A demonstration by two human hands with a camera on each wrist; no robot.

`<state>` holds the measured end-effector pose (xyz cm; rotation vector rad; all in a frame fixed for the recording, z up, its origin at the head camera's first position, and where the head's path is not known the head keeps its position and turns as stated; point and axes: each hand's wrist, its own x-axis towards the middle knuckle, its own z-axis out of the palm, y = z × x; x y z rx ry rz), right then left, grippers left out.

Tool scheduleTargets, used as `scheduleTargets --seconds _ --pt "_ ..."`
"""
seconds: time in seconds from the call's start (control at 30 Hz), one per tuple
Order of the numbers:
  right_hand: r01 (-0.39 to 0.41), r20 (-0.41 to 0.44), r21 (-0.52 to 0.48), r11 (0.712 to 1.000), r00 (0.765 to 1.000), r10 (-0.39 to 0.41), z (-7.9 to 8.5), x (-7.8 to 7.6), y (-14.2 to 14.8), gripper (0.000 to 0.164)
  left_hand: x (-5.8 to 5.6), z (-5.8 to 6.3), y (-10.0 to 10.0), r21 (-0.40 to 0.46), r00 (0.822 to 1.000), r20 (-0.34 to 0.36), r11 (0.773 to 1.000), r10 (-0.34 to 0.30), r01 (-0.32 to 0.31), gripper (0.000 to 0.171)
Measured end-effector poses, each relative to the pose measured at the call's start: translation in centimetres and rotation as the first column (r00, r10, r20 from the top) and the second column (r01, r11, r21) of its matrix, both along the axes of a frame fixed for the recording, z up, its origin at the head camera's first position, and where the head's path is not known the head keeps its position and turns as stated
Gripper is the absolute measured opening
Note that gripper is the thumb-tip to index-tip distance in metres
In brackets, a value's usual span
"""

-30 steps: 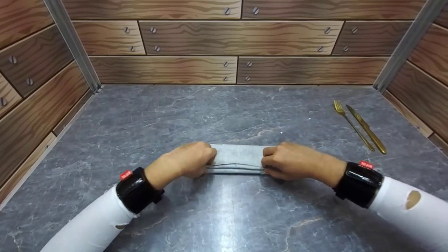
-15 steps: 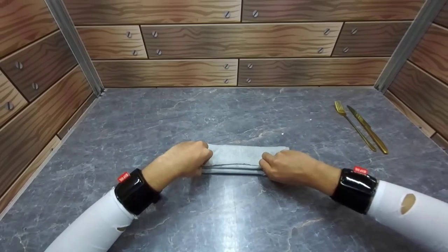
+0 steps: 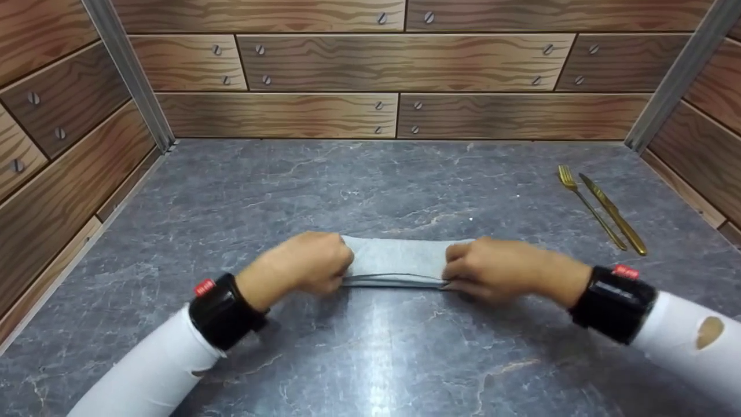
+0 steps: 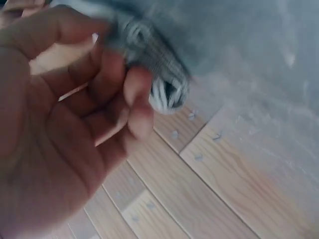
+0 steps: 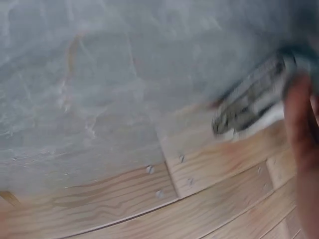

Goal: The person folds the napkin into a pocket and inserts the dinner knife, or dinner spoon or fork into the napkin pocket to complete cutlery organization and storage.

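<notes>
A light grey-blue cloth point(image 3: 399, 258), folded into a narrow band with its layers stacked at the near edge, lies crosswise on the table in the head view. My left hand point(image 3: 304, 263) pinches its left end. In the left wrist view, the thumb and curled fingers are at the rolled end of the cloth point(image 4: 169, 92). My right hand point(image 3: 503, 269), slightly blurred, grips the band's right end with curled fingers. The right wrist view shows the layered end of the cloth point(image 5: 254, 97) beside blurred fingers point(image 5: 299, 114).
A gold fork point(image 3: 591, 209) and a gold knife point(image 3: 613, 212) lie side by side at the right of the grey marbled table point(image 3: 370, 179). Wood-patterned walls point(image 3: 399, 63) enclose the back and both sides.
My right hand first slid inward, baring the cloth's far right corner, then moved outward to the right end again. My left hand stays at the left end with only slight shifts.
</notes>
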<state>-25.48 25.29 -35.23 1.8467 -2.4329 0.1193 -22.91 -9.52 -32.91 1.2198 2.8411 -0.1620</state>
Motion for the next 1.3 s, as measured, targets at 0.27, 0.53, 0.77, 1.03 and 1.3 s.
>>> scheduleTargets --seconds 0.27,0.53,0.77,1.03,1.3 --pt "0.118 0.395 -0.054 0.992 0.915 -0.087 1.1 -2.2 0.9 0.010 -5.2 -3.2 -3.2 0.125 0.977 0.214 0.992 -0.016 -0.011 0.019" --pt "0.238 0.400 -0.024 0.971 0.892 -0.209 0.8 -2.4 0.6 0.009 -10.3 -9.2 -4.5 0.235 0.991 0.119 0.972 -0.058 0.028 0.013" --pt "0.231 0.407 -0.019 0.973 0.891 -0.204 0.8 -2.3 0.4 0.011 -6.4 -7.1 -2.5 0.208 0.992 -0.095 0.973 -0.078 0.096 0.016" --pt "0.249 0.412 0.004 0.968 0.882 -0.229 1.0 -2.4 0.3 0.010 -1.2 -2.2 -0.4 0.159 0.985 -0.155 0.982 -0.083 0.107 0.019" --pt "0.184 0.384 -0.053 0.982 0.911 -0.150 -1.4 -5.0 1.7 0.012 -7.6 -9.8 -2.2 0.275 0.992 -0.096 0.960 0.087 -0.057 0.021"
